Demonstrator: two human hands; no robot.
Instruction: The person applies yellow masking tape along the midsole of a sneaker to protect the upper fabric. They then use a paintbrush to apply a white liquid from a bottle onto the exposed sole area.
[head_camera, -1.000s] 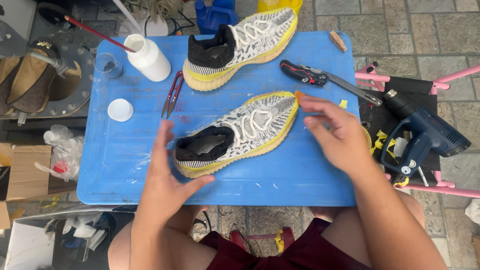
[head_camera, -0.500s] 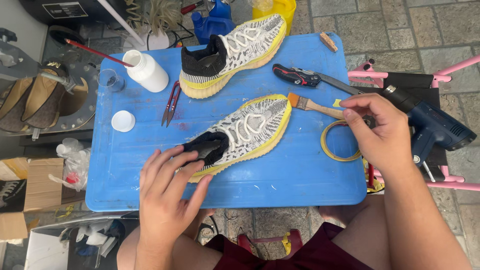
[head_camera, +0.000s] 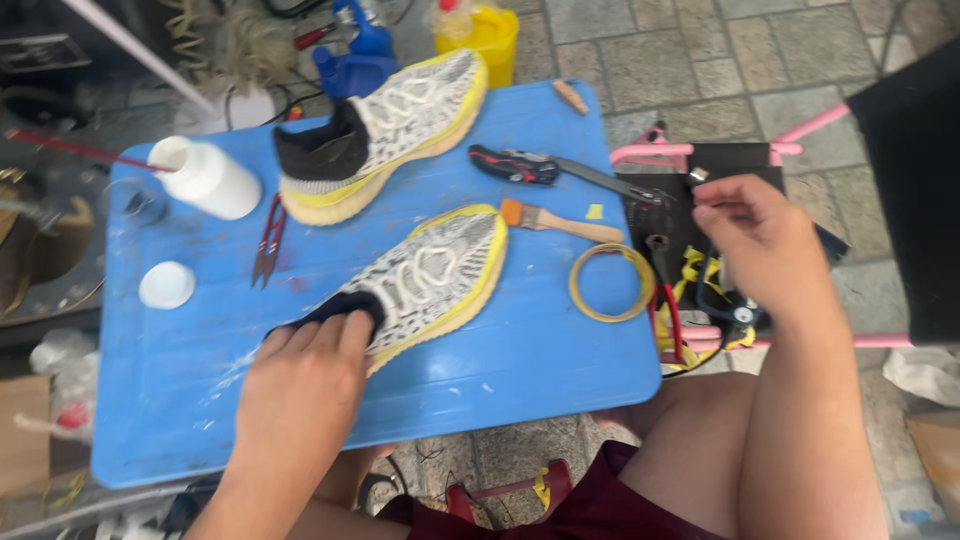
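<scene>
A grey-and-white knit sneaker with a yellow sole (head_camera: 440, 275) lies on its side in the middle of the blue plastic table (head_camera: 520, 370). My left hand (head_camera: 300, 390) lies over its black heel collar and presses it down. A matching sneaker (head_camera: 400, 130) lies farther back. My right hand (head_camera: 760, 250) hovers off the table's right edge over a black tool tray (head_camera: 690, 225), fingers curled. A small wooden-handled brush (head_camera: 560, 222) and a yellowish tape ring (head_camera: 612, 283) lie on the table, apart from that hand.
A white bottle (head_camera: 205, 178), a white cap (head_camera: 166, 285) and red snips (head_camera: 268, 240) lie at the left. A red-and-black hand tool (head_camera: 515, 165) lies at the back right. A yellow container (head_camera: 480, 35) stands behind the table. Pink tubing (head_camera: 650, 155) frames the tray.
My right hand let go of the brush and tape ring, which now lie on the table, and moved right over the black tray. My left hand stays on the sneaker's heel.
</scene>
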